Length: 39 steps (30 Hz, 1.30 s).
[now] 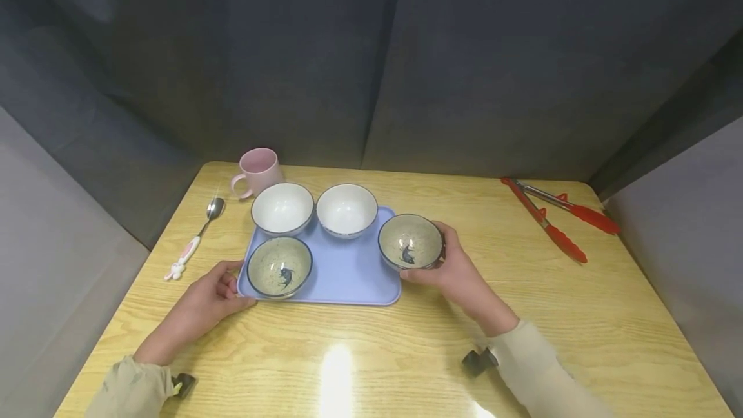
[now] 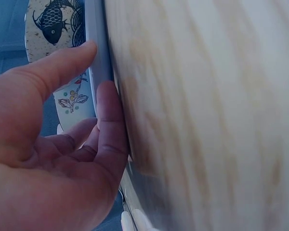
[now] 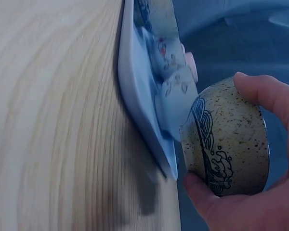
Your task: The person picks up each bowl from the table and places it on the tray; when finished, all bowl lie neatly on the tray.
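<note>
My right hand [image 1: 458,273] grips a speckled beige bowl [image 3: 231,139] by its right side, thumb and fingers spread round the wall. In the right wrist view the bowl hangs raised beside the rim of a light blue tray [image 1: 354,276]. It carries dark wave drawings outside and a dark fish inside. My left hand [image 1: 206,302] holds the tray's front left corner, thumb along the front edge and fingers at the left side. On the tray, a matching speckled bowl [image 1: 278,268] sits front left. Behind it are a white bowl [image 1: 282,208] and another white bowl [image 1: 347,209].
A pink mug [image 1: 260,173] stands behind the tray at the back left. Left of the tray lies a spoon [image 1: 194,242] with a rabbit handle. Red-tipped tongs [image 1: 554,231] lie spread at the back right of the wooden table [image 1: 493,205]. Dark curtain [image 1: 371,63] hangs behind.
</note>
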Each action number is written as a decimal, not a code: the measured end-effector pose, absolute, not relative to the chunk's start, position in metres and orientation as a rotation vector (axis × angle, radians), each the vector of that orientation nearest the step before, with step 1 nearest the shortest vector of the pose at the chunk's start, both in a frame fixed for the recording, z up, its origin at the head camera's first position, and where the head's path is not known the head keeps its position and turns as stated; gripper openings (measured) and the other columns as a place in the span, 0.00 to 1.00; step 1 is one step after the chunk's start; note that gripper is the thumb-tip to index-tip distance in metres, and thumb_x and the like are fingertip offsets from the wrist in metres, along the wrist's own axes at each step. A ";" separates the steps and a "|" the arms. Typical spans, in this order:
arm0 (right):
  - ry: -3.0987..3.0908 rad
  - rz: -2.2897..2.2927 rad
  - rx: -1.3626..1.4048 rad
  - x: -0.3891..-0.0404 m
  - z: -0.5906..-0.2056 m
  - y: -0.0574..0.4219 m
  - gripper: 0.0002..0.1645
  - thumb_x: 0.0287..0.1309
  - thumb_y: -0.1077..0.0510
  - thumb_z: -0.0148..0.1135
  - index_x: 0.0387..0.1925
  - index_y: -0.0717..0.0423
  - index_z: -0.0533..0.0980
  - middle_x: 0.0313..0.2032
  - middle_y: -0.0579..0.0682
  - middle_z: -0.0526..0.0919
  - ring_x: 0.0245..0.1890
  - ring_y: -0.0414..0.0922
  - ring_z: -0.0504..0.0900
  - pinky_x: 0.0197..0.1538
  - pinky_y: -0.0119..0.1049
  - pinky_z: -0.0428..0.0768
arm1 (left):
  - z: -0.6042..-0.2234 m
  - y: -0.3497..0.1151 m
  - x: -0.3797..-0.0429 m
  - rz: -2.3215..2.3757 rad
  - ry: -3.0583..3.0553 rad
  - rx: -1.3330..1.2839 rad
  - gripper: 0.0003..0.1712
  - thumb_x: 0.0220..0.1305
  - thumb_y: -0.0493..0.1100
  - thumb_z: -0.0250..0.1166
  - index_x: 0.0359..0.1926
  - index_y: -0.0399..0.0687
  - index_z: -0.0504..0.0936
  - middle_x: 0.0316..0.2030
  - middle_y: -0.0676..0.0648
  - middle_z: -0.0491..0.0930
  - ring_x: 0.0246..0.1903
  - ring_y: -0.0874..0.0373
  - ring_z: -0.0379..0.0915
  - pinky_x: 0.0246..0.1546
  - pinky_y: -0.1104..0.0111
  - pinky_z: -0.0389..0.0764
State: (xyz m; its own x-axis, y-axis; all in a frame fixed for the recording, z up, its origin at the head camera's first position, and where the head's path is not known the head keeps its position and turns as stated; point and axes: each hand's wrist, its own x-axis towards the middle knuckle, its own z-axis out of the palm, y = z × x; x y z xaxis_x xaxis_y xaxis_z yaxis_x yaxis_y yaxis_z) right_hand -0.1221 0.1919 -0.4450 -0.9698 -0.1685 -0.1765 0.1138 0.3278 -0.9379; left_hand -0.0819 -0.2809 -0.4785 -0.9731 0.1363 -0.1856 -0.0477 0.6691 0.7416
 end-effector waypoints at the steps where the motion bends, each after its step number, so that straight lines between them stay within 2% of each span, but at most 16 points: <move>1: 2.344 -1.690 -0.053 -0.121 -0.444 0.189 0.76 0.53 0.55 0.89 0.88 0.56 0.46 0.85 0.63 0.58 0.86 0.62 0.61 0.87 0.62 0.62 | -0.478 -0.281 -0.082 1.190 2.661 0.074 0.47 0.68 0.46 0.82 0.80 0.35 0.70 0.42 0.45 0.79 0.39 0.59 0.76 0.37 0.71 0.78; 13: 2.279 -1.675 -0.124 -0.114 -0.445 0.165 0.74 0.51 0.56 0.91 0.87 0.50 0.49 0.83 0.58 0.61 0.83 0.61 0.68 0.80 0.57 0.72 | -0.480 -0.281 -0.083 1.189 2.663 0.066 0.46 0.68 0.45 0.82 0.80 0.37 0.71 0.42 0.45 0.79 0.39 0.59 0.76 0.38 0.71 0.79; 18: 2.271 -1.655 -0.148 -0.111 -0.443 0.154 0.75 0.50 0.57 0.91 0.87 0.51 0.50 0.84 0.59 0.60 0.83 0.62 0.68 0.80 0.59 0.73 | -0.480 -0.281 -0.083 1.184 2.668 0.073 0.47 0.68 0.46 0.82 0.80 0.36 0.70 0.43 0.45 0.79 0.39 0.60 0.76 0.37 0.71 0.78; 24: 2.230 -1.665 -0.168 -0.109 -0.446 0.141 0.76 0.49 0.58 0.91 0.88 0.51 0.49 0.83 0.60 0.62 0.78 0.61 0.73 0.77 0.54 0.77 | -0.480 -0.281 -0.083 1.180 2.678 0.086 0.48 0.68 0.46 0.82 0.80 0.34 0.70 0.43 0.45 0.79 0.39 0.60 0.75 0.37 0.71 0.78; 27: 2.213 -1.670 -0.174 -0.108 -0.450 0.136 0.77 0.48 0.57 0.92 0.88 0.50 0.49 0.82 0.60 0.64 0.78 0.60 0.73 0.79 0.56 0.75 | -0.480 -0.281 -0.083 1.177 2.673 0.079 0.48 0.68 0.46 0.82 0.80 0.35 0.70 0.43 0.45 0.79 0.39 0.60 0.76 0.37 0.71 0.78; 32: 2.254 -1.637 -0.212 -0.108 -0.455 0.128 0.77 0.45 0.55 0.93 0.88 0.49 0.51 0.82 0.60 0.66 0.83 0.59 0.69 0.85 0.61 0.65 | -0.479 -0.280 -0.083 1.177 2.662 0.063 0.47 0.68 0.46 0.82 0.80 0.36 0.70 0.43 0.46 0.80 0.40 0.59 0.77 0.38 0.71 0.79; 39: 2.239 -1.620 -0.254 -0.109 -0.458 0.119 0.77 0.46 0.54 0.93 0.88 0.46 0.52 0.81 0.58 0.67 0.79 0.57 0.72 0.79 0.58 0.74 | -0.478 -0.281 -0.082 1.176 2.655 0.057 0.47 0.68 0.46 0.82 0.80 0.36 0.71 0.43 0.45 0.80 0.41 0.58 0.77 0.38 0.71 0.80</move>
